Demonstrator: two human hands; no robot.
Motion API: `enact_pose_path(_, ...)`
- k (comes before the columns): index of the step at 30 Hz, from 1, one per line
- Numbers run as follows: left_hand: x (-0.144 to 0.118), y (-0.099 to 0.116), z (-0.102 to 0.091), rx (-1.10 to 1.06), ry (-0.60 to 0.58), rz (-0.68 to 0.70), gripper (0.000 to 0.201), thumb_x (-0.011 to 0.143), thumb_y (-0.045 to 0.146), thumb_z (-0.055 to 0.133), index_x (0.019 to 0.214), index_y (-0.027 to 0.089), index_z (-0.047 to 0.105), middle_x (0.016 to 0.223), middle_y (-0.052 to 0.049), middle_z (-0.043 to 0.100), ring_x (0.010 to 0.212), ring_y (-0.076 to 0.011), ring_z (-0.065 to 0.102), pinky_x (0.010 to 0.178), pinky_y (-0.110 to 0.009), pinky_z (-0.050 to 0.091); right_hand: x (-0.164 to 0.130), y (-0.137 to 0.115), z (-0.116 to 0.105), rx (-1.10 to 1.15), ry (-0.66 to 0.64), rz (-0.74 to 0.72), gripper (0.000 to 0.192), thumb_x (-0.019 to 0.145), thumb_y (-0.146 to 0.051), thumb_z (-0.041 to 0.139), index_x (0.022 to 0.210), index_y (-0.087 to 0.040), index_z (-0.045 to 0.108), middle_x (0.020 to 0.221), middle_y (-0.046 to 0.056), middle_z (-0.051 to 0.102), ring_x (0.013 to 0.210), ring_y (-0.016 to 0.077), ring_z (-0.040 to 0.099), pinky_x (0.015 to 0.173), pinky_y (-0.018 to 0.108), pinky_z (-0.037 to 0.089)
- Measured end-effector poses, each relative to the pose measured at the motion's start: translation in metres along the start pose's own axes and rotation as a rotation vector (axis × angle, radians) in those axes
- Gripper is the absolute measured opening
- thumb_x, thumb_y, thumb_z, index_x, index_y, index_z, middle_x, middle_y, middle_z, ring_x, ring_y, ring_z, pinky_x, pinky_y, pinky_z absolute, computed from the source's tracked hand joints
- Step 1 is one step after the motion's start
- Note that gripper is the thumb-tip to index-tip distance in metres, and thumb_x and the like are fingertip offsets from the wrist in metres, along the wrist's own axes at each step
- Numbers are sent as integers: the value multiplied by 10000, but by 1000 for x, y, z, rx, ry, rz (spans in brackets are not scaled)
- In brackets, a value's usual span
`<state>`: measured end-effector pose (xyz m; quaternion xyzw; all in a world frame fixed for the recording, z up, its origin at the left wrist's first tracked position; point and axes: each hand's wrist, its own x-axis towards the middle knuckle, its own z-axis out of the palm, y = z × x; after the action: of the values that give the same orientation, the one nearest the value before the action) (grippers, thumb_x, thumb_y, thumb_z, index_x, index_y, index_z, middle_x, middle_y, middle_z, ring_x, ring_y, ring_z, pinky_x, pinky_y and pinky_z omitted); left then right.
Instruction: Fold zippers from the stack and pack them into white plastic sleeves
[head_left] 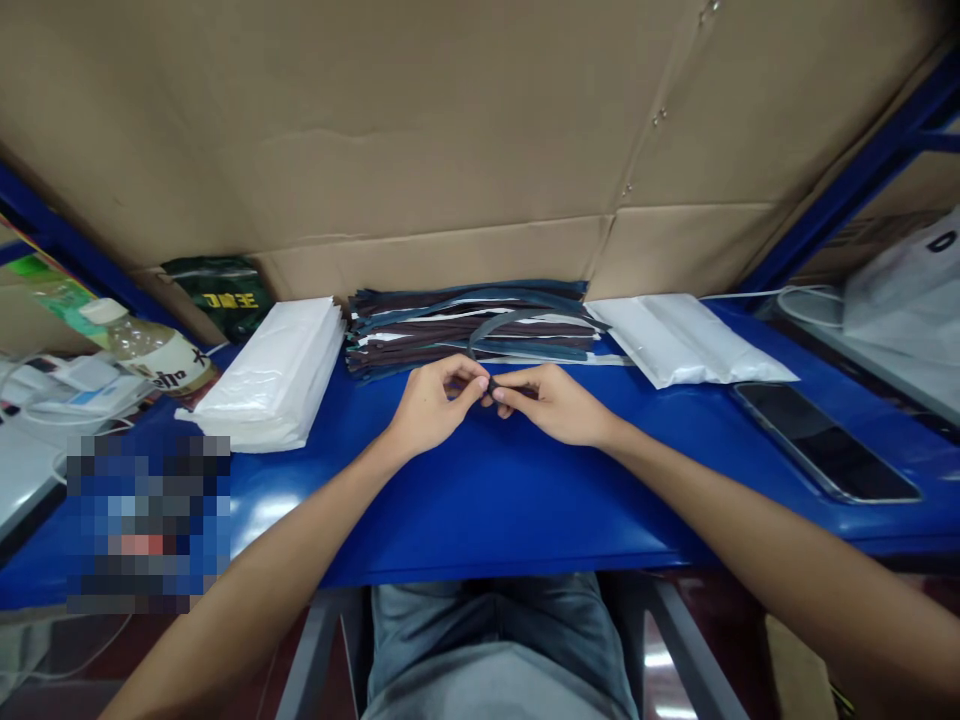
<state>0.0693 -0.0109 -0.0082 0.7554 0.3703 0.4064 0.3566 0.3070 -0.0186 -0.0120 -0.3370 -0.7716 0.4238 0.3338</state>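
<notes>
Both the left hand [433, 405] and right hand [559, 405] pinch a dark strip [491, 325], probably to steady its end, with stacked strips [412, 328] at twelve o'clock, seemingly for easy reach.

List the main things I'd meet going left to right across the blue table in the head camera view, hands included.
Bottle with a white cap, white stack, left hand, right hand, white packet, phone.
</notes>
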Motion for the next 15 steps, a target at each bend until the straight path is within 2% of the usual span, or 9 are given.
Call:
enact_pose_path(4,-1,-1,0,50,-16,28,172,1029,321,751,1166,215,752,1029,-53,856,927,-201,836,854,-330,670,-1,4,-2,13,-41,-6,211,1068,-351,644,1055,-212,802,1015,51,824,919,229,780,873,382,634)
enact_pose_path(11,-3,5,1,96,-31,-1,113,1017,285,755,1097,207,772,990,-30,858,897,-184,832,851,-312,673,-2,5,4,-29,99,89,166,971,-287,695,891,-208,818,884,39,829,767,211,781,741,332,611)
enact_pose_path(15,-5,6,3,92,-51,9,255,970,401,847,1120,206,780,983,-33,847,889,-195,825,864,-333,678,-2,9,6,-165,170,68,144,932,-237,694,855,-208,812,755,6,776,682,183,720,664,309,530)
